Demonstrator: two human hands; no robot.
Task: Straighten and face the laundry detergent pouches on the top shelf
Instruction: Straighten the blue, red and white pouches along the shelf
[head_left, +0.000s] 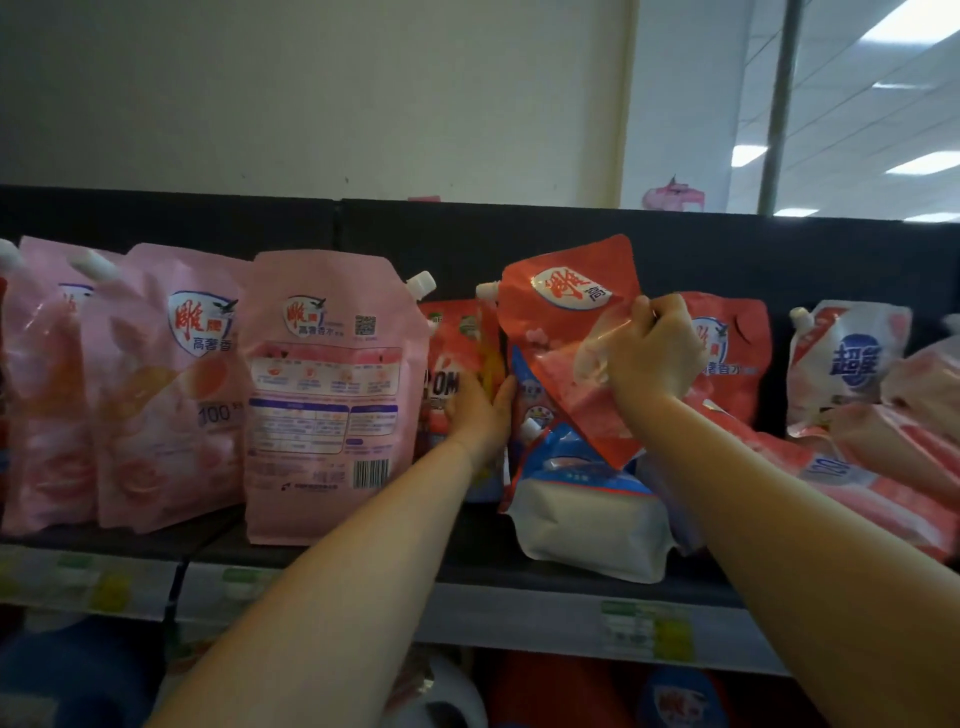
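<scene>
Two hands working: right hand (649, 358) fingers clamped on tilted red pouch (566, 332), lifting it upright; left hand (480, 410), fingers together, braces neighbouring pouch (457, 353).

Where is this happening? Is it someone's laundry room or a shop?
Most likely a shop aisle, not a home. Many detergent pouches of the same brands stand in a row on a dark shelf, price labels run along its front edge, and ceiling light panels show beyond.

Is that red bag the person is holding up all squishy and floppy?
Probably floppy: the red pouch crumples where the right hand grips it. It hangs tilted, so it likely sags. Its shiny film may be slippery.
</scene>
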